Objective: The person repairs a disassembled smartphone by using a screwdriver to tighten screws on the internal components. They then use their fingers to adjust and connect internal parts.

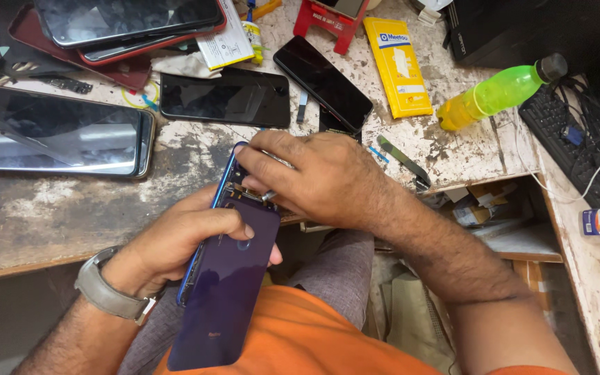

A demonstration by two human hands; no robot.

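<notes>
My left hand [175,239] grips a dark blue-purple phone [227,292] by its side, thumb across the back cover, which is lifted off the blue frame at the top. My right hand [314,177] is closed over the phone's top end, pinching a thin metal tool [270,195] at the gap between cover and frame. The tool's tip and the phone's inside are mostly hidden under my fingers. A grey watch [105,292] sits on my left wrist.
The worn worktop [57,208] holds several black phones and screens [225,97], a red-cased stack [105,28], a yellow packet [397,66], a green-yellow bottle [498,94] and tweezers [404,161]. A keyboard [578,139] lies at right.
</notes>
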